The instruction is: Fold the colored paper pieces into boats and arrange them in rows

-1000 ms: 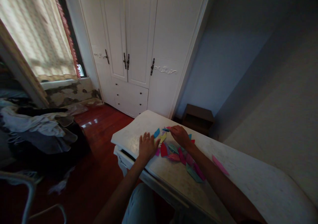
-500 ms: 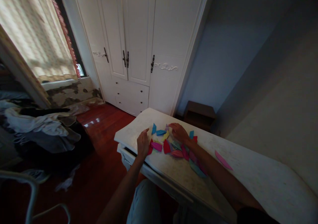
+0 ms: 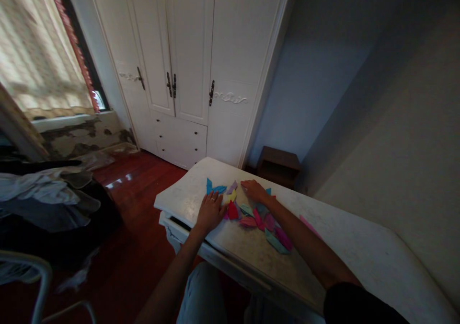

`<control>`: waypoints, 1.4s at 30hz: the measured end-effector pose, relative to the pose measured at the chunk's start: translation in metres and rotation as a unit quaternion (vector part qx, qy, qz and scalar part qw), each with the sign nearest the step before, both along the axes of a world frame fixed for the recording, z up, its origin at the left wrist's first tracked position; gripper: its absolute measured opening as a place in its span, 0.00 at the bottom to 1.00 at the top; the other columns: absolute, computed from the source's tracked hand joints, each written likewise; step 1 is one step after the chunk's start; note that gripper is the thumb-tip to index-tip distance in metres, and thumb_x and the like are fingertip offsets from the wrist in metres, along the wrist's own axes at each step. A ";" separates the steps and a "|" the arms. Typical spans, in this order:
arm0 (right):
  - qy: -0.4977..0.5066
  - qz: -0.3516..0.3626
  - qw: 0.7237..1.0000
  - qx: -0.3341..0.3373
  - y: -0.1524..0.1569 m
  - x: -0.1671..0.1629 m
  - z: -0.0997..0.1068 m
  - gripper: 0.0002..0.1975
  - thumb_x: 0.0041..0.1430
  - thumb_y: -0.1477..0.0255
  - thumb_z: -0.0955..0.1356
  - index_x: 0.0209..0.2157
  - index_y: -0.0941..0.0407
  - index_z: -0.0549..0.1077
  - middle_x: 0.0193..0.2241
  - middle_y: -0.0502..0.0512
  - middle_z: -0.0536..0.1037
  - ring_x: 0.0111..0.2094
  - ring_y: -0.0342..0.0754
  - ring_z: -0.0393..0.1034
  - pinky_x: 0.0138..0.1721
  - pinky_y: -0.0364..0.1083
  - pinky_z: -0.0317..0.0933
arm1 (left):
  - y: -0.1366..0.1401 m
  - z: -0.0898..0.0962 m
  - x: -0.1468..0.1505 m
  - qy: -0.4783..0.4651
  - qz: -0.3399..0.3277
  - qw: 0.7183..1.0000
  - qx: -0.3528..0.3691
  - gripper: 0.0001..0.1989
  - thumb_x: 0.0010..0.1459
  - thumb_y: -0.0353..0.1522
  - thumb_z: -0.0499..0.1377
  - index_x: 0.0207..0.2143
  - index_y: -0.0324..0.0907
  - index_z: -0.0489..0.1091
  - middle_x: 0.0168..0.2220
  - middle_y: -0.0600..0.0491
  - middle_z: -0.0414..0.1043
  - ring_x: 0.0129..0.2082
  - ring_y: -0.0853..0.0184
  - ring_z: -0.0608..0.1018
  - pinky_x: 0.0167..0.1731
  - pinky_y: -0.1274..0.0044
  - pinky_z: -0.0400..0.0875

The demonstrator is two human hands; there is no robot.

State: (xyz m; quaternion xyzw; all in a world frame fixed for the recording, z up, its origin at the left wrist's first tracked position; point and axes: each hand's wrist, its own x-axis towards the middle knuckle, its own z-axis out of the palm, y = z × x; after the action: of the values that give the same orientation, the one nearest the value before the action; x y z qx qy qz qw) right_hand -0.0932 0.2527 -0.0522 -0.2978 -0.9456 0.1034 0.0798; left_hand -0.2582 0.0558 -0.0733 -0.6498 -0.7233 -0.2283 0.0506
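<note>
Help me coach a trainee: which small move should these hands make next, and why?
Probably the right hand should reach over and take the lilac piece, provided it holds nothing, which I can't make out. That piece lies just off its fingers, on the side toward the left hand, and only the yellow piece sits close beside it.

The left hand [image 3: 210, 214] partly hides a flat magenta piece [image 3: 226, 215]; whether the right hand [image 3: 256, 190] grips anything is unclear.
</note>
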 end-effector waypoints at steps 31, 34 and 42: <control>0.094 0.120 0.988 0.009 -0.114 -0.018 0.022 0.16 0.55 0.79 0.67 0.47 0.59 0.73 0.43 0.60 0.75 0.45 0.51 0.68 0.49 0.49 0.61 | -0.030 0.008 -0.003 -0.082 -0.015 0.992 0.092 0.18 0.56 0.33 0.57 0.49 0.41 0.67 0.47 0.45 0.73 0.48 0.59 0.74 0.50 0.67 0.68; 0.131 0.112 0.985 -0.021 -0.101 -0.016 0.015 0.19 0.52 0.80 0.67 0.48 0.59 0.73 0.46 0.61 0.74 0.48 0.51 0.67 0.52 0.50 0.60 | -0.027 0.009 -0.001 -0.069 0.038 0.992 0.096 0.18 0.56 0.33 0.57 0.49 0.39 0.67 0.48 0.44 0.73 0.49 0.58 0.73 0.51 0.69 0.67; 0.296 -0.031 0.943 -0.151 -0.067 0.001 0.009 0.20 0.50 0.75 0.68 0.48 0.56 0.73 0.44 0.57 0.75 0.41 0.48 0.72 0.45 0.49 0.67 | 0.003 0.017 -0.002 -0.060 0.133 0.988 0.046 0.11 0.58 0.36 0.57 0.41 0.41 0.72 0.47 0.42 0.73 0.48 0.54 0.73 0.46 0.64 0.68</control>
State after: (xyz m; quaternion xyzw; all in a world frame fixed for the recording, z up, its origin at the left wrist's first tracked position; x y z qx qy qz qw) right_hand -0.0925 0.1858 -0.0434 -0.2915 -0.8429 0.3263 0.3131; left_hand -0.2606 0.0588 -0.0568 -0.5303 -0.7936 -0.2908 0.0671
